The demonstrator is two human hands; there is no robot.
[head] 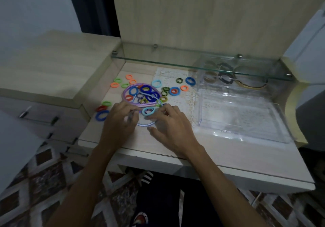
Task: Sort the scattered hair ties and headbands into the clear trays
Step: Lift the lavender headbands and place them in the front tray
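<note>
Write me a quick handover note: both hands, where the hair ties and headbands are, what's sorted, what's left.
Left hand: curled on the near end of a headband, a grip I can't confirm through blur.
Right hand: fingers spread by the light blue hair tie, holding nothing that I can see.
Purple headbands lie mid-desk amid scattered hair ties.
Done: a few dark and tan bands sit in the far clear tray under the glass shelf.
Left: nearly all ties and the headbands; the near clear tray looks unfilled.
</note>
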